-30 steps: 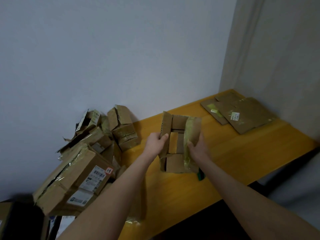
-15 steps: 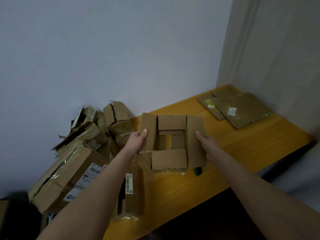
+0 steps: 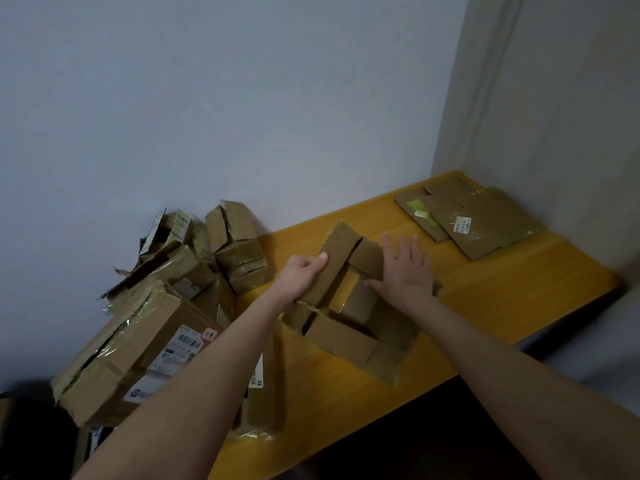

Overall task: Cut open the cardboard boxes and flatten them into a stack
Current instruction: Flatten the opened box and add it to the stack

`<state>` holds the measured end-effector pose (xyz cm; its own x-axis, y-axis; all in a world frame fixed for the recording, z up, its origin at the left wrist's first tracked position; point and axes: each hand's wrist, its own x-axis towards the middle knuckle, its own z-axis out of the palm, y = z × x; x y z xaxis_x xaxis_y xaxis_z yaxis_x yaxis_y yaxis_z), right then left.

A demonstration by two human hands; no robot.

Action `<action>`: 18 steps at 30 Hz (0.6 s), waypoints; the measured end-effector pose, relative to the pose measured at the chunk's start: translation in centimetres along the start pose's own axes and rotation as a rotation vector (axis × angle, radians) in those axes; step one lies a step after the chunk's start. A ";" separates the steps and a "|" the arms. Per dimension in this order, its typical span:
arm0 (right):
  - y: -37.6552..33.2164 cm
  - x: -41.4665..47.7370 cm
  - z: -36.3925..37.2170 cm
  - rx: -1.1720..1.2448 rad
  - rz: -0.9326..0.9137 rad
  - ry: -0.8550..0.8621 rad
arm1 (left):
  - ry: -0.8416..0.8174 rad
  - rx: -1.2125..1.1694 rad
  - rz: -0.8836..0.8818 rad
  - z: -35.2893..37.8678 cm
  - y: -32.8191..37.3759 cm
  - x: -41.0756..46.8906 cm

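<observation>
An opened cardboard box (image 3: 346, 327) lies spread on the yellow table (image 3: 502, 299), its flaps splayed outward. My left hand (image 3: 304, 271) grips the box's upper-left flap (image 3: 337, 261), thumb on top. My right hand (image 3: 407, 268) lies flat with fingers spread, pressing down on the right side of the box. A stack of flattened cardboard (image 3: 474, 220) sits at the table's far right corner against the wall.
A heap of unopened and torn boxes (image 3: 156, 306) fills the left end of the table, with a large labelled box (image 3: 138, 344) nearest me. Walls close off the back and right. The table's front edge runs diagonally below my arms.
The box's flaps were spread apart and the box has collapsed lower onto the table. My right hand went from holding the right flap to pressing flat on it.
</observation>
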<state>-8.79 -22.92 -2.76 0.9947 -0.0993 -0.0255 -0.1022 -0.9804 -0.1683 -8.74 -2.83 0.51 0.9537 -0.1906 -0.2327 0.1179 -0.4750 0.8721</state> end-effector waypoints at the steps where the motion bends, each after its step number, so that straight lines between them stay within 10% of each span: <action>1: -0.2 0.1 0.1 0.016 0.011 -0.017 | -0.024 0.028 0.024 0.3 0.4 0.0; 11: 0.0 0.8 0.1 0.065 -0.020 -0.013 | -0.071 0.071 0.071 -0.5 0.8 0.8; 18: 0.7 1.4 0.6 0.637 -0.026 -0.098 | 0.042 0.446 0.071 -1.8 -0.3 2.1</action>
<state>-7.46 -23.68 -3.49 0.9947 -0.0312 -0.0984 -0.0929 -0.6865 -0.7211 -6.27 -1.58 0.54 0.9666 -0.2052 -0.1537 -0.0699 -0.7877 0.6120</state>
